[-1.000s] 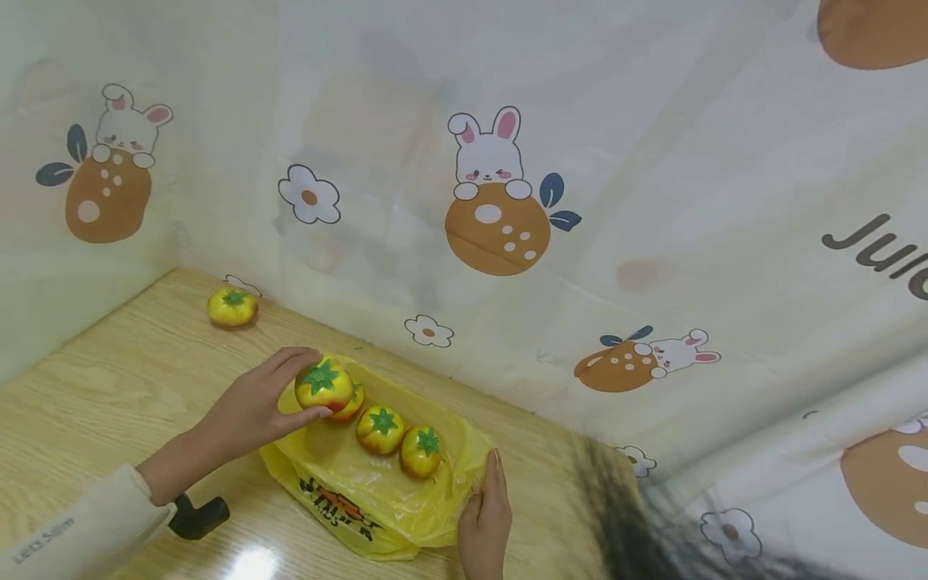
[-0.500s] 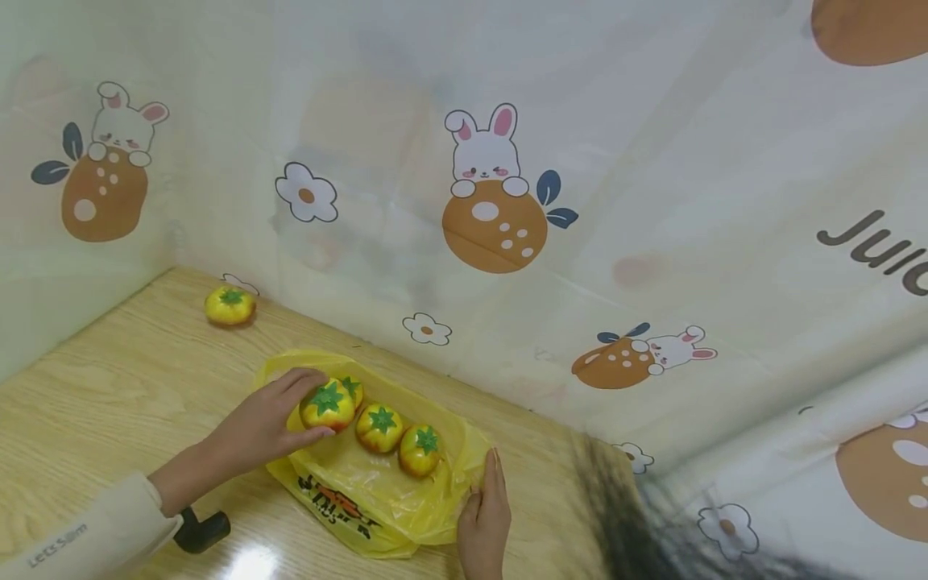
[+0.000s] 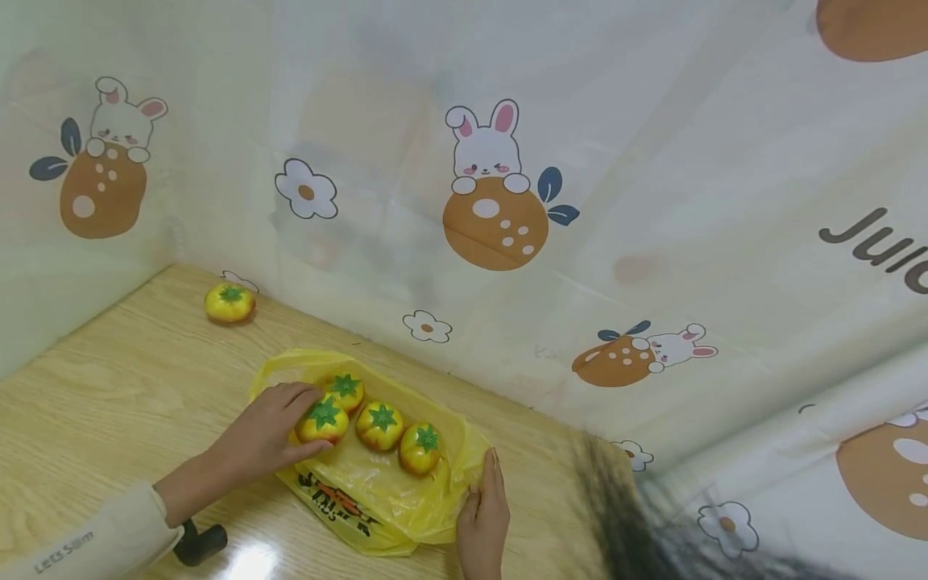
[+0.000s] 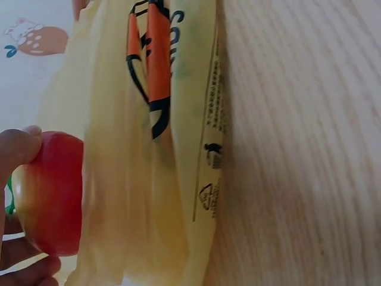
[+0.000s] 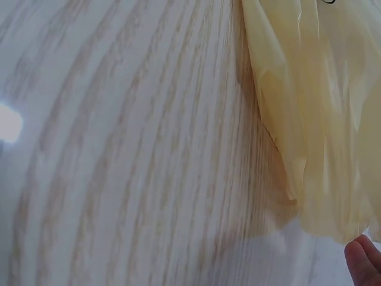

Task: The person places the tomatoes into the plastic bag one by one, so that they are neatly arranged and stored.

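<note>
A yellow plastic bag (image 3: 395, 503) with black and orange print lies spread on the table, its mouth facing up. My left hand (image 3: 264, 431) reaches over its left side and holds a yellow-red fruit with a green star-shaped leafy top (image 3: 324, 423), thumb on one side and fingers on the other. From the left wrist, the fruit's red underside (image 4: 56, 196) shows beside the bag wall (image 4: 137, 179). Inside the bag sit a similar fruit (image 3: 345, 391), a middle fruit (image 3: 380, 427) and a right-hand fruit (image 3: 420, 449). My right hand (image 3: 483, 519) pinches the bag's right rim.
Another such fruit (image 3: 229, 304) stands at the table's back left corner. A patterned curtain (image 3: 377, 242) rises along the back and left edges of the wooden table (image 3: 130, 387). A black curved piece (image 3: 199, 542) shows by the left cuff, and dark hair blurs the lower right.
My left hand has lowered the held fruit into the bag's left side and drawn it slightly nearer, uncovering the fruit behind it. The right hand stays at the bag's rim.
</note>
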Tool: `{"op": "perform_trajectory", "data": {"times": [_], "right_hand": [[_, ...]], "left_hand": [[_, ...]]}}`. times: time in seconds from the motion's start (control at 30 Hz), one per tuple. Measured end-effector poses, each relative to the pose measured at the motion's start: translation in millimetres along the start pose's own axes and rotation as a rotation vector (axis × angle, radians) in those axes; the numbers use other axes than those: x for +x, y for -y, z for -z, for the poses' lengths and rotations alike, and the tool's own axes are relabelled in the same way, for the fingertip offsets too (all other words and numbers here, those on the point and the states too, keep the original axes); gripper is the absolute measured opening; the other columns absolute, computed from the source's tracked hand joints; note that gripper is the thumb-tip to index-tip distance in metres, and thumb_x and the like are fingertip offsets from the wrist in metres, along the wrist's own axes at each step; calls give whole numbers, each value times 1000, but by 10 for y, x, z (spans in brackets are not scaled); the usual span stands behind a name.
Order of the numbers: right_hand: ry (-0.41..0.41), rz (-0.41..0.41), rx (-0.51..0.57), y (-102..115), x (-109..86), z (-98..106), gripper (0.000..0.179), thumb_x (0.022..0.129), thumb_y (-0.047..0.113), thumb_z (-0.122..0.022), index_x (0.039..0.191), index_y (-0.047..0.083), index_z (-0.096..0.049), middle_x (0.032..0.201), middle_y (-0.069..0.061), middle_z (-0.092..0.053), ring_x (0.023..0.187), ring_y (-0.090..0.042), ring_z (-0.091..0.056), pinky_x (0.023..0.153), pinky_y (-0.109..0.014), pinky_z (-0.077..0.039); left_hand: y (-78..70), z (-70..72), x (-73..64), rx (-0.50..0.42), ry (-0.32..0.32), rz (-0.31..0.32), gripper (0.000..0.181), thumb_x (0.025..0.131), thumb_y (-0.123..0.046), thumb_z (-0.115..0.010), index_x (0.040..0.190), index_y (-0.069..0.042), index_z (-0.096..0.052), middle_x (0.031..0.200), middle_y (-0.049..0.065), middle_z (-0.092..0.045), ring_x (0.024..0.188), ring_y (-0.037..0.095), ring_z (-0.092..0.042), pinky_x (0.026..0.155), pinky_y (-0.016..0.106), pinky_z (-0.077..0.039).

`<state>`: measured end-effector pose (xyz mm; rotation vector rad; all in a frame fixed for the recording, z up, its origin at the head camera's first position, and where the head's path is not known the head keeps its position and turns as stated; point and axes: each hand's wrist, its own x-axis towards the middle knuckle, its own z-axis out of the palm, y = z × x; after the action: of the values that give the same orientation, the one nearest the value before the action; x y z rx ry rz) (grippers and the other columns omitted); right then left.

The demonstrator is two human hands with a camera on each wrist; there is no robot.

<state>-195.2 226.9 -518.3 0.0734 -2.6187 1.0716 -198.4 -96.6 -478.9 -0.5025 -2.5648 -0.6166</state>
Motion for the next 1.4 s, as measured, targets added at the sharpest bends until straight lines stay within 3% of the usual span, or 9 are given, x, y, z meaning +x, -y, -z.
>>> {"op": "perform_trajectory", "data": {"times": [0.2,0.37,0.5,0.57,0.77,1.07,1.17,1.27,1.4], "right_hand": [[-9,9,10,15,3,3,60,90,-9,-43,145,8,-26,148,-17,-30,131,-32,-36,95,-43,-44],[-1,-29,4,4,-9,-9,59,90,-8,-43,145,7,-27,148,-17,-31,131,-32,-37,97,-44,-43],[-3,-38,-2,-19,-32,-29,58,91,-8,-43,144,8,-28,147,-17,-31,128,-30,-42,88,-39,-49],[-5,-27,-8,-24,-34,-35,59,90,-8,-43,145,8,-27,147,-18,-32,129,-31,-41,90,-40,-48],[-5,-9,-2,-20,-38,-27,60,89,-10,-43,145,7,-27,147,-18,-31,126,-29,-43,88,-38,-48],[7,-32,2,7,-45,0,59,90,-10,-42,144,6,-28,147,-18,-31,109,-23,-54,76,-30,-49],[3,-27,-8,3,-44,-1,58,89,-9,-42,144,6,-28,147,-18,-32,93,-17,-57,71,-26,-48],[6,-29,-13,-7,-43,-4,59,90,-9,-42,144,7,-28,147,-18,-32,74,-13,-50,66,-24,-46],[-14,7,-18,-25,-41,-13,60,88,-12,-43,143,4,-29,145,-20,-33,105,-27,-56,85,-37,-50]], "left_hand": [[-5,-37,-25,36,-29,-23,67,69,-45,-76,113,0,-58,110,13,-61,105,30,-54,91,46,-44],[28,-92,-76,54,-35,20,67,66,-46,-78,112,-1,-59,110,11,-63,108,31,-48,93,48,-39],[54,-136,-109,77,-28,50,66,66,-46,-78,111,-2,-59,107,11,-64,98,26,-49,85,41,-40],[59,-146,-110,85,-33,54,65,67,-45,-78,111,-2,-59,106,12,-64,94,25,-50,84,41,-42],[52,-158,-95,60,17,81,64,69,-41,-77,114,0,-56,110,16,-62,96,28,-55,90,45,-45],[69,-168,-95,69,68,103,63,70,-40,-77,113,1,-55,109,17,-62,97,30,-57,85,44,-48],[63,-163,-92,89,73,112,64,69,-41,-77,112,0,-56,108,16,-62,95,29,-57,83,43,-48],[54,-159,-90,92,77,117,64,69,-40,-78,112,1,-56,107,17,-63,93,30,-56,82,43,-48],[53,-168,-85,81,97,121,62,70,-38,-78,112,2,-55,107,18,-62,93,31,-56,83,44,-47]]}}
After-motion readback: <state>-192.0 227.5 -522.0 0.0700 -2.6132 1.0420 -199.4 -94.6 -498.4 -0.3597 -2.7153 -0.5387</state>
